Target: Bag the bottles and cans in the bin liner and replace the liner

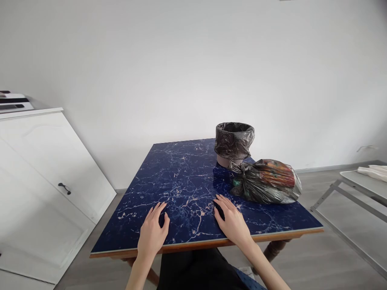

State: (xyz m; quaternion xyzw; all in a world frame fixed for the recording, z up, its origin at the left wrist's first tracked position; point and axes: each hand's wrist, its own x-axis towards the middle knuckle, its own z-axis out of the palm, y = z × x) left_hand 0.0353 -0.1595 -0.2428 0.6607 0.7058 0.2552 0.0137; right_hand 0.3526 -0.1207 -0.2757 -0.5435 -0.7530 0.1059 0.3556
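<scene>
My left hand [153, 230] rests on the front left part of a blue marble-patterned table [178, 181], fingers apart, holding nothing. On the same tabletop, right of the middle, lies my right hand [230, 219], also with loose, parted fingers and nothing in them. Just beyond it is a filled black garbage bag [267, 181], its neck gathered and pointing left; reddish contents show through the thin plastic. Behind that bag stands a small trash bin [234, 143], upright, lined with a black bag folded over its rim. Neither hand touches the bag or the bin.
A white cabinet [45, 193] with a dark handle stands at the left, with a white and black object [15, 102] on top. To the right is a metal-framed rack [359, 193] holding white cloth [373, 172]. A pale wall [181, 72] rises behind the table.
</scene>
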